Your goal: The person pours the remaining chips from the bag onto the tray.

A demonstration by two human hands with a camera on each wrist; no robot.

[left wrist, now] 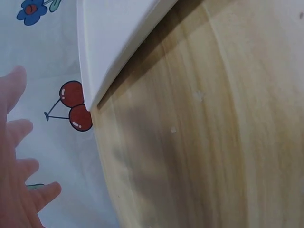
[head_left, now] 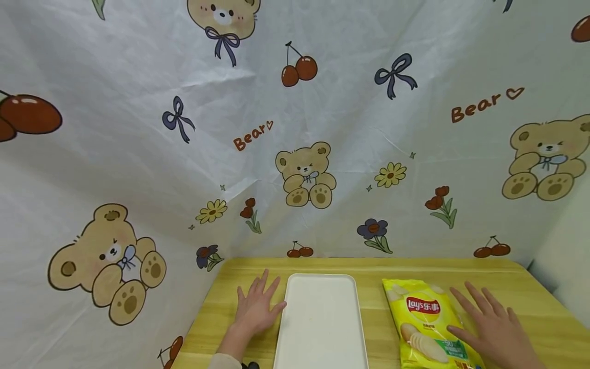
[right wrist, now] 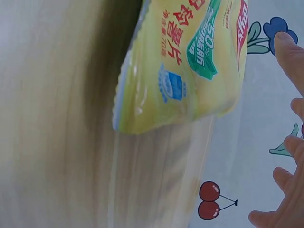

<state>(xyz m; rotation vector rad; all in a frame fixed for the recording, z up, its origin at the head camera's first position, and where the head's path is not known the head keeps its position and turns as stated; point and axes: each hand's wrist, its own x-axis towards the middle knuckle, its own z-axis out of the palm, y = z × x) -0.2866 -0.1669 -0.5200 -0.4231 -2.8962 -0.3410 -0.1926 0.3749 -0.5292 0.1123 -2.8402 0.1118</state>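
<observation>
A yellow Lay's chip bag (head_left: 426, 318) lies face up on the wooden table, right of a white rectangular tray (head_left: 322, 318). My left hand (head_left: 255, 310) is beside the tray's left edge with fingers spread, holding nothing; the left wrist view shows its fingers (left wrist: 40, 194) apart and the tray corner (left wrist: 102, 61) nearby. On the other side, my right hand (head_left: 498, 328) hovers at the bag's right edge, fingers spread and thumb towards the bag. In the right wrist view a gap shows between that hand and the chip bag (right wrist: 190, 80).
The wooden table (head_left: 378, 265) ends at a white cloth (head_left: 350, 123) printed with bears, cherries and flowers, which hangs behind and to the left. A small dark object (head_left: 251, 365) sits by the left wrist at the bottom edge. A pale wall (head_left: 569, 271) stands at right.
</observation>
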